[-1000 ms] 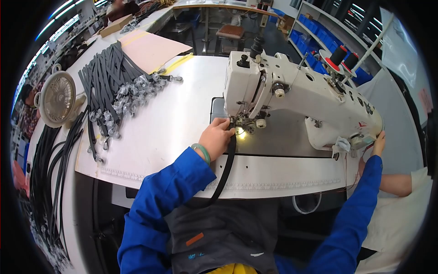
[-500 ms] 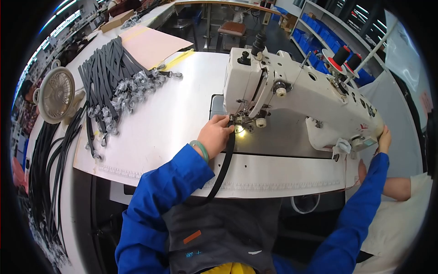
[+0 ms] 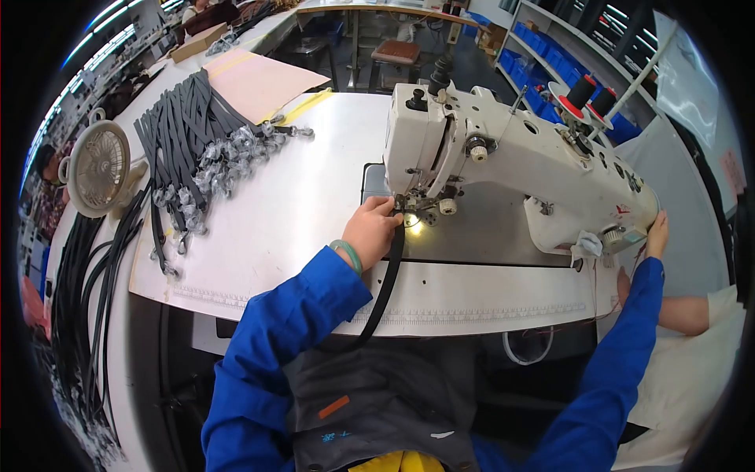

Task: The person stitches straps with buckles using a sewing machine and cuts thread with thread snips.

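Note:
A white sewing machine stands on the white table, its small lamp lighting the needle area. My left hand is closed on a black strap right beside the presser foot. From my fingers the strap hangs down over the table's front edge toward my lap. The strap's far end is hidden under the foot and my fingers. At the machine's right end my right hand rests against the housing, where the handwheel would sit; its fingers are partly hidden behind the machine.
Grey straps with plastic-wrapped metal hooks lie on the table's left side. Beyond them is a pink sheet. A small fan and hanging black straps are farther left. Another person's arm reaches in at right.
My right hand has shifted slightly down along the machine's end. My left hand and the strap stay almost where they were. The view has tilted a little.

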A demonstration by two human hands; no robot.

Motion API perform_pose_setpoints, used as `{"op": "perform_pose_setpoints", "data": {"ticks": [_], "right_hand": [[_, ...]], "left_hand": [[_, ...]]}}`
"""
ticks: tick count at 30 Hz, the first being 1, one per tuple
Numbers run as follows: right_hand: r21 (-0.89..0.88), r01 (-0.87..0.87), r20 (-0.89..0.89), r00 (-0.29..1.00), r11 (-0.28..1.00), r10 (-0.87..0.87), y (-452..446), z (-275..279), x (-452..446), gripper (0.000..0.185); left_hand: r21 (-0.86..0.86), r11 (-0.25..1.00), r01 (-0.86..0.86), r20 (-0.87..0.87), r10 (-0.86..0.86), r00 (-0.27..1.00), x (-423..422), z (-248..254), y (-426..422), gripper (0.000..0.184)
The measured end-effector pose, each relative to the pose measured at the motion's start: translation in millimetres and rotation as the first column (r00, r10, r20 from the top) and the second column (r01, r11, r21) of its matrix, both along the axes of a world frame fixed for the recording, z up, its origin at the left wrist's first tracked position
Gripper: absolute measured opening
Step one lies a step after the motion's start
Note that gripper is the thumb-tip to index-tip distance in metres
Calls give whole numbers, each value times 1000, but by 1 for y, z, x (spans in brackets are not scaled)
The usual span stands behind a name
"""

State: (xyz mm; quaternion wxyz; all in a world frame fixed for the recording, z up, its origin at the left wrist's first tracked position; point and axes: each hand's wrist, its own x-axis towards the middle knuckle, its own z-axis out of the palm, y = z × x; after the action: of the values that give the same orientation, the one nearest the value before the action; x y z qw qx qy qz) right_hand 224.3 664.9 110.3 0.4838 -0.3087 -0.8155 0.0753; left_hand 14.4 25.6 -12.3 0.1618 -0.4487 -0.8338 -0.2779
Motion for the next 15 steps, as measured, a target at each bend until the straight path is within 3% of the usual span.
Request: {"op": "perform_pose_setpoints", "data": {"ticks": [3, 6, 8, 10, 13, 14, 15], "right_hand": [[-10, 49, 236, 971, 999, -46, 15, 27, -8, 53], [-134, 83, 353, 935, 987, -31, 35, 30, 0, 53], [-197, 211, 286, 946, 957, -150, 33, 5, 7, 52], [-136, 30, -129, 991, 990, -47, 16, -51, 13, 50], [-321, -124, -350, 937, 939, 5, -23, -69, 8, 49], [-373, -47, -255, 965, 927, -54, -34, -61, 9, 47], [-329, -2, -299, 949, 944, -102, -40, -56, 9, 47]], "left_hand": [[4, 1000, -14, -4, 14, 1000, -3, -2, 2, 28], [-12, 999, -35, 11, 35, 999, -2, -2, 1, 29], [-32, 998, -50, 32, 51, 998, 3, -1, 0, 30], [-27, 997, -74, 3, 74, 997, 5, -2, 0, 31], [-63, 995, -72, 75, 76, 994, 11, 9, -2, 31], [-77, 995, -65, 115, 73, 991, 13, 14, -3, 31], [-65, 998, -20, 110, 27, 994, 15, 16, -5, 31]]}}
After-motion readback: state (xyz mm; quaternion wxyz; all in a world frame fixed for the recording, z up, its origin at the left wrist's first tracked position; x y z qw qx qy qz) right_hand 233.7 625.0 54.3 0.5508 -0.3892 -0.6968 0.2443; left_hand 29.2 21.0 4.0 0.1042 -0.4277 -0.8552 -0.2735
